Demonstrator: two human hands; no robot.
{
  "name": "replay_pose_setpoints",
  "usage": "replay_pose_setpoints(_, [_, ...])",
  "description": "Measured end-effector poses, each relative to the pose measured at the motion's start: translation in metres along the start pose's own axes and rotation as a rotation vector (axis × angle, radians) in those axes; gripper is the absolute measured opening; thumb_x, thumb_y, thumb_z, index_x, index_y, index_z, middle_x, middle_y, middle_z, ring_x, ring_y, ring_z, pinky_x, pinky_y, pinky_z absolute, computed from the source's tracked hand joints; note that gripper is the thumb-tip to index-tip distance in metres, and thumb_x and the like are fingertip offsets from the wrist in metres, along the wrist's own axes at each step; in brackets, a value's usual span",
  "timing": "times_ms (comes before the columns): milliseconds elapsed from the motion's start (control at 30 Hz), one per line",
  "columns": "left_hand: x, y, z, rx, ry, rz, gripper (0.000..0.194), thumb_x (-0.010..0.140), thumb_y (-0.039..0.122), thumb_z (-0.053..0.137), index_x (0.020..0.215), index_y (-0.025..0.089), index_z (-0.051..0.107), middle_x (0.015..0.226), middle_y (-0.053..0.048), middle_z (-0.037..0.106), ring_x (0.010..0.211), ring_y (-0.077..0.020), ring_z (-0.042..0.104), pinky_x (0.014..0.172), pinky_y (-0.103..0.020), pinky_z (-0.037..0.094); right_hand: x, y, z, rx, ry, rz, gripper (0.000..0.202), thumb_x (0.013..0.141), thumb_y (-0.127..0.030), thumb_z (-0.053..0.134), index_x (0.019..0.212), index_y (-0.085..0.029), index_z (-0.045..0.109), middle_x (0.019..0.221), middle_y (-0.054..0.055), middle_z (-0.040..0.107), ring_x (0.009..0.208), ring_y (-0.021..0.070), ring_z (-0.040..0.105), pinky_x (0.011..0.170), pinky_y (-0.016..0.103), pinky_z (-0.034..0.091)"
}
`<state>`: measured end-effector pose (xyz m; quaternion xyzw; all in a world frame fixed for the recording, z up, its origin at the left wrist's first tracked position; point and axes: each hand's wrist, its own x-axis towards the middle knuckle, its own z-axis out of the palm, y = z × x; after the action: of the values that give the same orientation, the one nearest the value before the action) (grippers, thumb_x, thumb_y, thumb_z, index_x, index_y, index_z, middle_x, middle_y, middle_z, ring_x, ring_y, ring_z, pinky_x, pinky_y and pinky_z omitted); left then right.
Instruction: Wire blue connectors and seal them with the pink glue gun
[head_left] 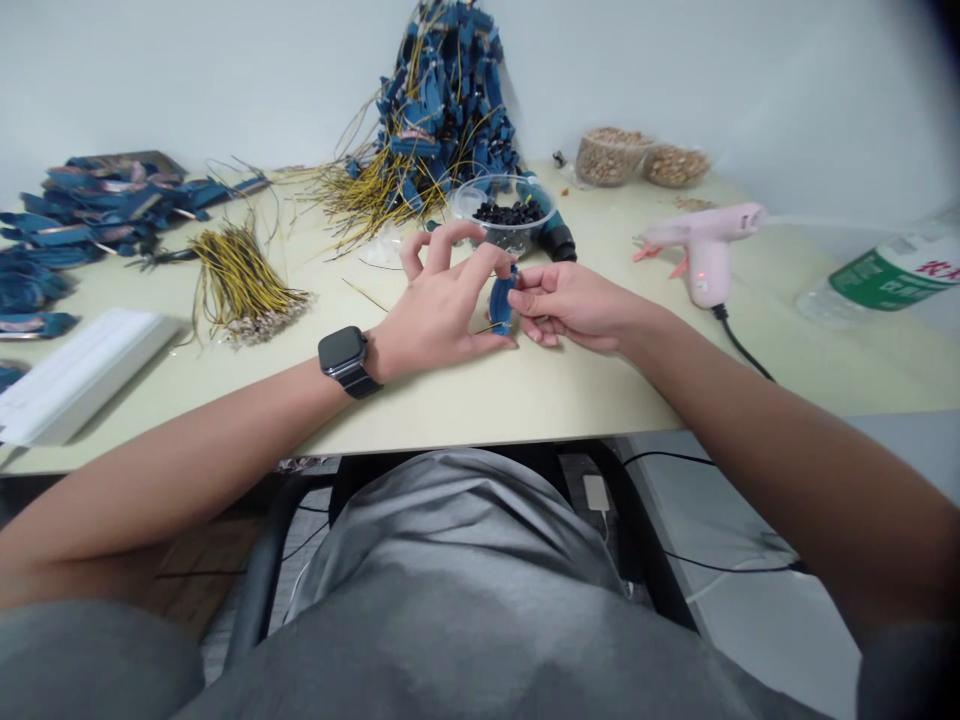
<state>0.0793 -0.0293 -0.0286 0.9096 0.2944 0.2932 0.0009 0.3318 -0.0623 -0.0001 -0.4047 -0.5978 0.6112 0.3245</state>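
Between my two hands, just above the table's front half, stands a small blue plastic piece [501,302], held upright. My left hand [448,300] grips it from the left, index finger at its top and thumb at its bottom, the other fingers raised. A short yellow wire shows by its lower end. On the right side, my right hand [566,303] pinches the same piece between thumb and fingers. Behind the hands sits a clear round tub [510,238] with small black parts in it.
A tall heap of blue pieces with yellow wires [450,110] rises at the back. To the left lie a wire bundle [244,280], more blue pieces [112,210] and a white box [82,375]. At right are a pink glue gun [709,250], a bottle [885,272] and two tubs of nuts or seeds [611,160].
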Motion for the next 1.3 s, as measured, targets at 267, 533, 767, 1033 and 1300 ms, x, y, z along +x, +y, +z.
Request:
replay_pose_setpoints(267, [0.001, 0.006, -0.008, -0.079, -0.013, -0.033, 0.110, 0.090, 0.108, 0.076, 0.166, 0.029, 0.062, 0.161, -0.023, 0.076, 0.175, -0.0558, 0.041, 0.142, -0.077, 0.018, 0.005, 0.003, -0.006, 0.175, -0.117, -0.036, 0.044, 0.097, -0.030, 0.108, 0.121, -0.019, 0.073, 0.105, 0.007, 0.090, 0.054, 0.0076, 0.059, 0.045, 0.020, 0.049])
replay_pose_setpoints(533, [0.004, 0.009, -0.024, -0.150, -0.026, -0.048, 0.108, 0.080, 0.117, 0.075, 0.149, 0.034, 0.074, 0.167, -0.019, 0.069, 0.163, -0.0563, 0.047, 0.136, -0.077, 0.025, 0.005, 0.002, -0.008, 0.165, -0.012, -0.060, 0.043, 0.097, -0.031, 0.109, 0.120, -0.019, 0.076, 0.103, 0.005, 0.087, 0.054, 0.0069, 0.052, 0.046, 0.022, 0.044])
replay_pose_setpoints(767, [0.000, 0.002, -0.031, -0.145, -0.104, -0.025, 0.065, 0.095, 0.095, 0.080, 0.106, 0.030, 0.083, 0.122, -0.013, 0.080, 0.135, -0.0487, 0.062, 0.125, -0.077, 0.039, 0.006, 0.002, -0.013, 0.181, 0.034, -0.072, 0.038, 0.099, -0.022, 0.103, 0.125, -0.018, 0.075, 0.083, -0.005, 0.073, 0.055, 0.0076, 0.051, 0.047, 0.022, 0.039])
replay_pose_setpoints(1033, [0.001, 0.012, -0.030, -0.143, -0.076, -0.049, 0.031, 0.105, 0.059, 0.075, 0.097, 0.032, 0.089, 0.101, -0.010, 0.082, 0.133, -0.0490, 0.067, 0.128, -0.085, 0.033, 0.005, 0.002, -0.012, 0.146, 0.060, -0.066, 0.043, 0.101, -0.028, 0.105, 0.127, -0.018, 0.073, 0.076, -0.007, 0.066, 0.055, 0.0078, 0.050, 0.049, 0.023, 0.036])
replay_pose_setpoints(1300, [0.002, 0.014, -0.031, -0.156, -0.076, -0.059, 0.030, 0.104, 0.055, 0.074, 0.096, 0.032, 0.090, 0.099, -0.010, 0.083, 0.136, -0.0508, 0.067, 0.128, -0.087, 0.033, 0.006, 0.003, -0.010, 0.156, 0.076, -0.048, 0.038, 0.101, -0.023, 0.102, 0.126, -0.018, 0.074, 0.070, -0.010, 0.062, 0.052, 0.0078, 0.048, 0.049, 0.023, 0.035])
